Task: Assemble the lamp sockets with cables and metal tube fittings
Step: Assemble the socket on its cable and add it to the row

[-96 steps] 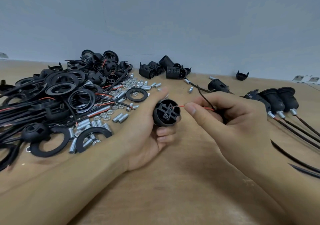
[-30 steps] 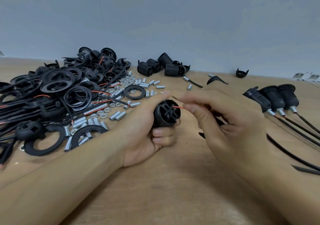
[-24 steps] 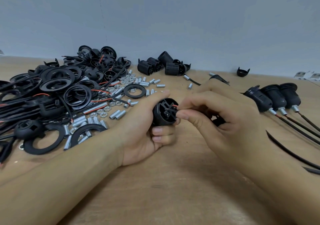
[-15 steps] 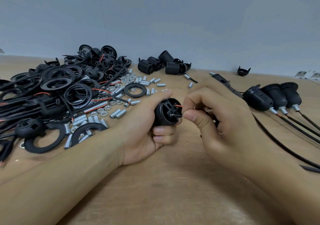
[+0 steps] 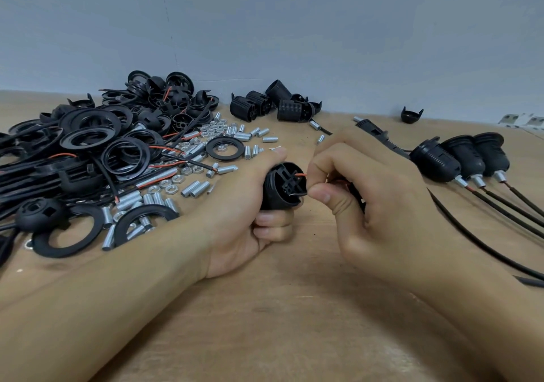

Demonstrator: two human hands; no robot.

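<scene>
I see my left hand (image 5: 244, 219) curled round one black lamp socket (image 5: 281, 185), its slotted end facing right. My right hand (image 5: 368, 202), just beside it, pinches two thin wires, one red wire (image 5: 300, 174) and one black wire (image 5: 298, 193), at that end. Three assembled sockets (image 5: 462, 159) lie right of my right hand.

Wooden table (image 5: 265, 337) carries black rings (image 5: 88, 137), metal tubes (image 5: 191, 188), three assembled sockets (image 5: 465, 157).

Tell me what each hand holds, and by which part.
Left hand grips the socket around its body. Right hand pinches the wires close to their tips at the socket's open end.
</scene>
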